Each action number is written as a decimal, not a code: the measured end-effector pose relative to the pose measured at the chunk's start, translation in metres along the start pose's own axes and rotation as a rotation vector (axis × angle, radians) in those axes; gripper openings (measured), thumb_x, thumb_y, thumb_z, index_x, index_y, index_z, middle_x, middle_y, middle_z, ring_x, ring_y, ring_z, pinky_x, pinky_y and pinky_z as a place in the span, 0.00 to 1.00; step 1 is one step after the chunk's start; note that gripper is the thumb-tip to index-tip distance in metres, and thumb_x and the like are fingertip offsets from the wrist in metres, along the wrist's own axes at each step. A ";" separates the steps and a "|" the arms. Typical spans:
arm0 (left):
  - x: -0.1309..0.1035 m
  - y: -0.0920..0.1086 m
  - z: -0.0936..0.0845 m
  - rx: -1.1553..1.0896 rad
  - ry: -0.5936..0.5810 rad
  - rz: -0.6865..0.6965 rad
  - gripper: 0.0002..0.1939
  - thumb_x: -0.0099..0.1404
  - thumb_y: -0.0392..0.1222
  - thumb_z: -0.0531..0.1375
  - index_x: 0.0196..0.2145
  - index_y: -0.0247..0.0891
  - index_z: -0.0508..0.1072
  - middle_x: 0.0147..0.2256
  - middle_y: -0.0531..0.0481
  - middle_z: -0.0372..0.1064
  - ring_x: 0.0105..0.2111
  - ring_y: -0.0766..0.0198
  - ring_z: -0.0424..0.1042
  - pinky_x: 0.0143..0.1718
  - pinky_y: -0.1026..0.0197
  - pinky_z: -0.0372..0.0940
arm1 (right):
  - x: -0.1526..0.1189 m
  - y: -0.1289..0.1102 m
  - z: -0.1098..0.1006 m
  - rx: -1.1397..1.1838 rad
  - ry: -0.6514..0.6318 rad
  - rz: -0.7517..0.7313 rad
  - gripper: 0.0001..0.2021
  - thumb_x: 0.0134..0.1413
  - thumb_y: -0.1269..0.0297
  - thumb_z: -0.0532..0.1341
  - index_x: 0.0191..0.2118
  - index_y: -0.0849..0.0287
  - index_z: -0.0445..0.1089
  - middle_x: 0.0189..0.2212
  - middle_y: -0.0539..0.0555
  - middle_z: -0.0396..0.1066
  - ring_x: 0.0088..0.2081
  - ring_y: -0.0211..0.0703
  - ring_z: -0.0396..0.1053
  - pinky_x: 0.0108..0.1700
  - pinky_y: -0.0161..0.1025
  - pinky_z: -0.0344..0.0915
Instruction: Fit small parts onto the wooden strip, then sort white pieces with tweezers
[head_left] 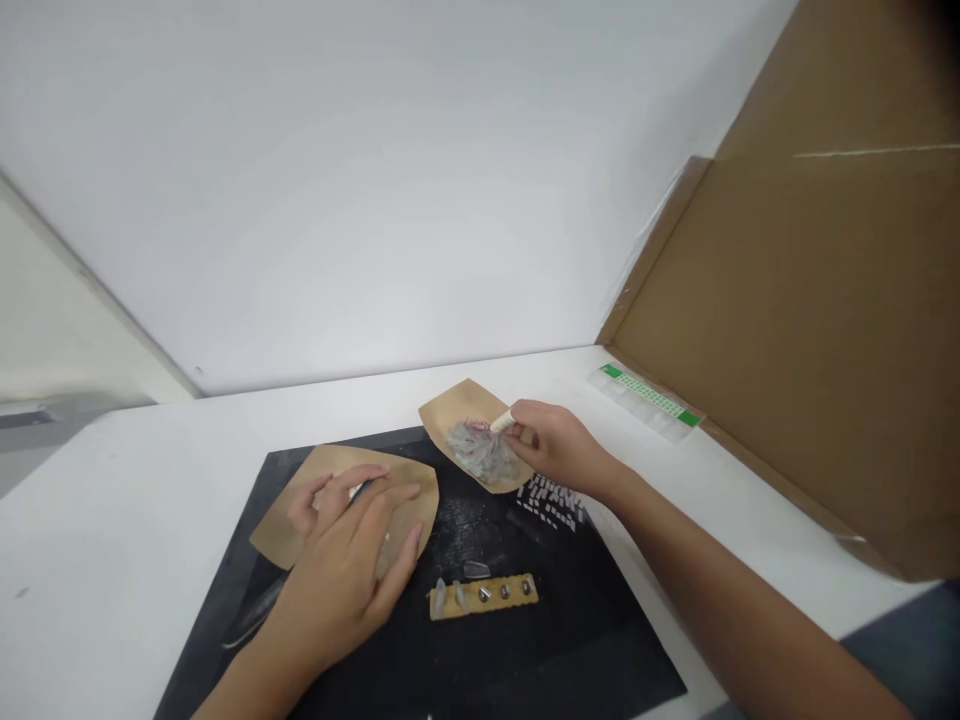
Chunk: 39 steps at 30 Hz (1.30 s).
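Two bare hands at work, the left hand (352, 555) low and nearer the body, the right hand (556, 440) reaching farther forward.
The left forearm (259, 675) angles up from the lower edge, the back of its hand turned upward, fingers bent and partly spread, thumb set apart to the right. The right forearm (720, 580) stretches diagonally from the lower right corner, its fingers curled inward and the fingertips drawn together in a pinch, pointing left.
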<state>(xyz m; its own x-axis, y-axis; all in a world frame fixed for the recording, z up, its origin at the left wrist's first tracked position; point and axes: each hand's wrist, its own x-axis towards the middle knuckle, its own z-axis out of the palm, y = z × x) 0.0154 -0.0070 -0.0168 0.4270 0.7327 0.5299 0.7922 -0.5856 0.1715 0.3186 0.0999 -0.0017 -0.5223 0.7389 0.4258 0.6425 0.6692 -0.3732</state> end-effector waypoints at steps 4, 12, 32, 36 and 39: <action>0.002 -0.004 -0.002 0.025 0.034 0.061 0.11 0.76 0.37 0.55 0.50 0.44 0.74 0.37 0.51 0.80 0.48 0.49 0.73 0.60 0.40 0.47 | 0.000 0.000 0.000 -0.094 0.008 -0.037 0.11 0.66 0.64 0.63 0.30 0.56 0.65 0.30 0.51 0.70 0.33 0.42 0.67 0.35 0.37 0.57; 0.001 -0.010 0.002 0.093 -0.013 0.051 0.27 0.74 0.29 0.49 0.67 0.43 0.60 0.43 0.47 0.81 0.49 0.50 0.74 0.57 0.40 0.47 | 0.004 0.002 -0.006 -0.199 0.056 0.034 0.17 0.68 0.56 0.62 0.28 0.57 0.64 0.29 0.51 0.72 0.33 0.42 0.68 0.36 0.37 0.54; 0.001 -0.009 0.007 -0.001 0.050 0.042 0.23 0.74 0.40 0.55 0.65 0.39 0.61 0.50 0.42 0.73 0.52 0.48 0.69 0.54 0.48 0.60 | -0.034 0.044 -0.069 -0.139 -0.111 0.417 0.08 0.49 0.65 0.62 0.36 0.54 0.62 0.23 0.45 0.71 0.25 0.40 0.64 0.29 0.38 0.50; 0.001 -0.012 0.006 0.060 0.064 0.007 0.21 0.73 0.42 0.55 0.62 0.41 0.63 0.47 0.43 0.75 0.49 0.46 0.70 0.53 0.44 0.57 | -0.037 0.024 -0.066 -0.056 -0.289 0.296 0.12 0.52 0.58 0.67 0.34 0.54 0.62 0.29 0.48 0.76 0.29 0.41 0.69 0.30 0.37 0.54; 0.000 -0.011 0.006 0.079 0.081 -0.015 0.19 0.73 0.42 0.55 0.60 0.42 0.65 0.46 0.44 0.76 0.49 0.44 0.70 0.52 0.43 0.56 | -0.036 0.011 -0.059 -0.011 -0.356 0.197 0.13 0.55 0.59 0.69 0.36 0.54 0.63 0.32 0.49 0.78 0.34 0.43 0.72 0.32 0.37 0.57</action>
<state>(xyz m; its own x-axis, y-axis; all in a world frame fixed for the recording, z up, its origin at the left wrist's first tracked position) 0.0092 0.0018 -0.0232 0.3808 0.7087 0.5939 0.8314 -0.5435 0.1155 0.3770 0.0758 0.0275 -0.5492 0.8350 0.0343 0.7544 0.5131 -0.4094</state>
